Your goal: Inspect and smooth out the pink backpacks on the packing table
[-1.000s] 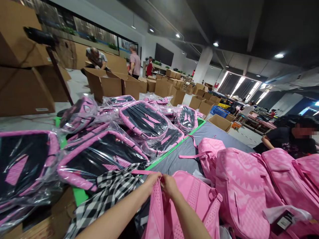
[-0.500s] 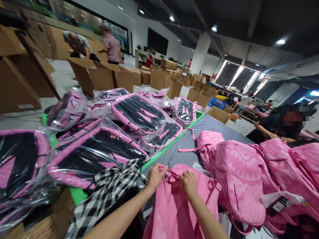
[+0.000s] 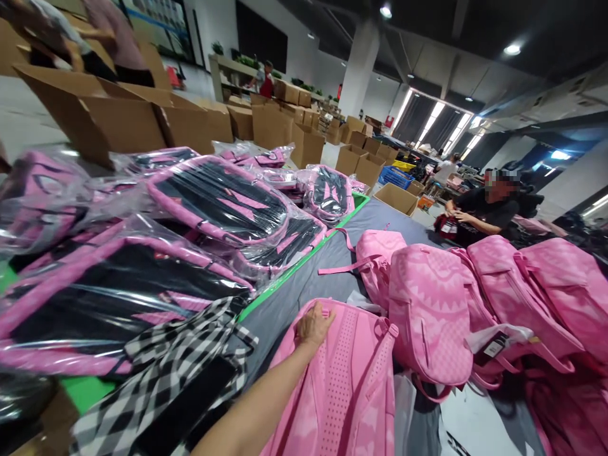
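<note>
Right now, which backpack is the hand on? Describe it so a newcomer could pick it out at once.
Start at the grey table between the bagged black-and-pink packs and the heap of pink ones. At its near edge lies the pink backpack, under the left hand. Unlike its neighbours, it lies back-side up, showing a perforated panel.

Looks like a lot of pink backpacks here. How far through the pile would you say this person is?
Roughly midway, I'd guess. Done: many bagged backpacks lie wrapped in clear plastic on the left. In hand: the left hand rests on the top edge of one bare pink backpack lying back-side up; the right hand is out of view. Left: several unwrapped backpacks are heaped to the right, one with a hang tag.
</note>
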Demonstrator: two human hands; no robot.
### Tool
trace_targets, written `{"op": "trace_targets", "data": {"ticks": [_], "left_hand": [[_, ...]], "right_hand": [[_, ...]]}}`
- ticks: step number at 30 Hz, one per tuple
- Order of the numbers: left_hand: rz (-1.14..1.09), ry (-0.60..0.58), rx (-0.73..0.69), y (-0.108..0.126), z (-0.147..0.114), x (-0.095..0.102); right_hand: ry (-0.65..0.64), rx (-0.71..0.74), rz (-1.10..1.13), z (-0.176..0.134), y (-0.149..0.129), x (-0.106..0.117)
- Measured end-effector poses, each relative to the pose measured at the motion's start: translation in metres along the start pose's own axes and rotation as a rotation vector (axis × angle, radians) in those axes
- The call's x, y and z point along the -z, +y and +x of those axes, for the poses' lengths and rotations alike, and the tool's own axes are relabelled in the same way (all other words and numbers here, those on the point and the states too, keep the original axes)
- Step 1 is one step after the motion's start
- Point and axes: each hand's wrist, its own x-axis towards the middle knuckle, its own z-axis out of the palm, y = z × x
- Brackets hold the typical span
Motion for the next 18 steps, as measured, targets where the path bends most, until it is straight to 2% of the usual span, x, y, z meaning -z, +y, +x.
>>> {"op": "trace_targets", "data": {"ticks": [2, 4, 6, 8, 10, 12, 15, 18], "left_hand": [[0.051, -0.053, -0.077, 0.0, -0.003, 0.008], [0.121, -0.098, -0.198, 0.002, -0.004, 0.024], [0.26, -0.066, -0.338, 0.008, -0.006, 0.038], [0.373, 0.003, -0.5, 0.019, -0.012, 0.04], [0.314, -0.011, -0.7, 0.034, -0.02, 0.025], [0.115, -0.113, -0.842, 0.053, -0.028, -0.002], [-0.12, -0.28, -0.925, 0.081, -0.032, -0.042], [-0.141, -0.456, -1.01, 0.098, -0.029, -0.058]], "right_hand": [[0.088, -0.054, -0.02, -0.001, 0.005, 0.026], [0.222, -0.144, -0.07, 0.013, 0.003, 0.056], [0.373, -0.274, -0.17, 0.043, -0.008, 0.086], [0.47, -0.379, -0.284, 0.078, -0.024, 0.108], [0.51, -0.401, -0.366, 0.107, -0.036, 0.115], [0.578, -0.337, -0.416, 0.118, -0.038, 0.109], [0.703, -0.138, -0.455, 0.103, -0.019, 0.093], [0.733, -0.059, -0.433, 0.068, 0.007, 0.089]]}}
